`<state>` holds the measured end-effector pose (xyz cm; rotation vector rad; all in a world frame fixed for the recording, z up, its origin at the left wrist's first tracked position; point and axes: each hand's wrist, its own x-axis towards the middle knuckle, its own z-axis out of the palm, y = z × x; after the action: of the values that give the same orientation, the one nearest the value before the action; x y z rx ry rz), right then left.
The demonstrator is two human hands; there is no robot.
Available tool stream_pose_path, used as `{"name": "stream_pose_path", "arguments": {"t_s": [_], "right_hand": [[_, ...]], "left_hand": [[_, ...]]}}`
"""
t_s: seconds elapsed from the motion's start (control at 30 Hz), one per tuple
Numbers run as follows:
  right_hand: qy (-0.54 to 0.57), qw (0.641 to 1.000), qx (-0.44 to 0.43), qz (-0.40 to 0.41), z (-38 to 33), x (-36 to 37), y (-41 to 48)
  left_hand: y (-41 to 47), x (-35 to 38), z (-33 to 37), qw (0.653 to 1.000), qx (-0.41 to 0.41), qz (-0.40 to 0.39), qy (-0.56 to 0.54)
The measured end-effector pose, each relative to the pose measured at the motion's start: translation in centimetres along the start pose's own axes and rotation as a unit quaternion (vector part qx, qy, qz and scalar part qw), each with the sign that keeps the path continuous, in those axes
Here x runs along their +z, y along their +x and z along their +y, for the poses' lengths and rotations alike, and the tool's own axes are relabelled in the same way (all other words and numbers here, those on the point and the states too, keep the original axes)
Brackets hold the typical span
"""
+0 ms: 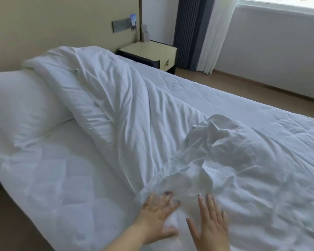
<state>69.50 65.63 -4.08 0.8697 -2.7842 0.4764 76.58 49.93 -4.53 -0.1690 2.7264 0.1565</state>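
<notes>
Crumpled white quilted duvet [145, 113] lies diagonally across white-sheeted bed [65, 178]. Right grip [213, 227] flat, fingers spread on it. Left grip [157, 214] blurred at its edge, can't tell. Risk: palms slip, wrinkles bunch worse.

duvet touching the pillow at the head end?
Touching. Head view: the duvet lies draped over the right end of the pillow, covering part of it, with no gap between them.

Head camera: wide-angle, looking forward-down over bed [62, 178], near its edge.
</notes>
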Motion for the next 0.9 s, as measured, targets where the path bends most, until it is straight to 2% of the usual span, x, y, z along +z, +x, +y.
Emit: {"name": "stream_pose_path", "arguments": {"t_s": [0.03, 0.07, 0.1, 0.13, 0.17, 0.27, 0.3, 0.33, 0.37, 0.4, 0.43, 0.5, 0.53, 0.57, 0.63, 0.7, 0.77, 0.83, 0.9], "right_hand": [[-0.036, 0.999, 0.02, -0.029, -2.4, 1.9, 1.6], [-0.075, 0.993, 0.052, -0.079, -4.1, 3.6, 3.2], [-0.103, 0.979, 0.113, -0.132, -5.6, 4.7, 4.7], [-0.105, 0.964, 0.167, -0.176, -7.1, 5.6, 5.7], [-0.113, 0.956, 0.206, -0.176, -7.9, 5.9, 6.3], [-0.23, 0.938, 0.164, -0.199, -9.0, 6.7, 6.4], [-0.217, 0.944, 0.142, -0.202, -9.4, 6.9, 6.6], [-0.202, 0.957, 0.117, -0.169, -9.6, 7.1, 6.9], [-0.221, 0.951, 0.109, -0.188, -10.1, 7.3, 7.1], [-0.23, 0.944, 0.125, -0.202, -10.5, 7.4, 7.5], [-0.202, 0.952, 0.129, -0.19, -11.1, 7.6, 7.8], [-0.135, 0.979, 0.068, -0.134, -12.1, 7.8, 8.5], [-0.118, 0.98, 0.057, -0.149, -12.7, 8.2, 9.0], [-0.12, 0.984, 0.04, -0.129, -13.6, 8.7, 9.5], [-0.117, 0.985, -0.038, -0.118, -15.6, 10.1, 10.9], [-0.118, 0.971, -0.026, -0.205, -17.2, 12.1, 12.6], [-0.12, 0.968, -0.03, -0.216, -18.5, 13.4, 14.1], [-0.11, 0.958, -0.029, -0.262, -20.2, 13.7, 15.8], [-0.099, 0.961, -0.049, -0.254, -22.1, 13.8, 17.7]], "left_hand": [[-0.2, -0.4, -3.2, 0.997, -0.016, -0.02, -0.066], [-0.2, -0.1, -6.8, 0.994, -0.046, 0.007, -0.098], [-0.5, 0.4, -10.4, 0.991, -0.068, -0.011, -0.116], [-1.4, 0.1, -13.7, 0.979, -0.112, -0.06, -0.157], [-2.3, -0.3, -16.9, 0.973, -0.136, -0.082, -0.165], [-3.2, -1.7, -25.0, 0.965, -0.182, -0.046, -0.186], [-2.9, -2.4, -26.8, 0.964, -0.19, -0.025, -0.184], [-2.3, -3.2, -28.4, 0.966, -0.191, -0.004, -0.176], [-1.5, -4.1, -29.8, 0.967, -0.193, 0.011, -0.166], [-0.6, -4.9, -31.1, 0.968, -0.195, 0.023, -0.16], [0.3, -5.7, -32.3, 0.968, -0.198, 0.036, -0.149], [1.9, -6.9, -34.5, 0.974, -0.193, 0.047, -0.108], [2.5, -7.3, -35.4, 0.976, -0.19, 0.048, -0.094], [3.0, -7.8, -36.0, 0.977, -0.191, 0.046, -0.085], [3.6, -8.3, -37.3, 0.976, -0.2, 0.039, -0.08], [3.5, -8.9, -38.4, 0.975, -0.208, 0.027, -0.08], [2.9, -9.4, -39.7, 0.974, -0.215, 0.03, -0.067], [2.3, -9.7, -41.5, 0.972, -0.226, 0.036, -0.052], [2.1, -10.2, -44.5, 0.97, -0.236, 0.042, -0.039]]}}
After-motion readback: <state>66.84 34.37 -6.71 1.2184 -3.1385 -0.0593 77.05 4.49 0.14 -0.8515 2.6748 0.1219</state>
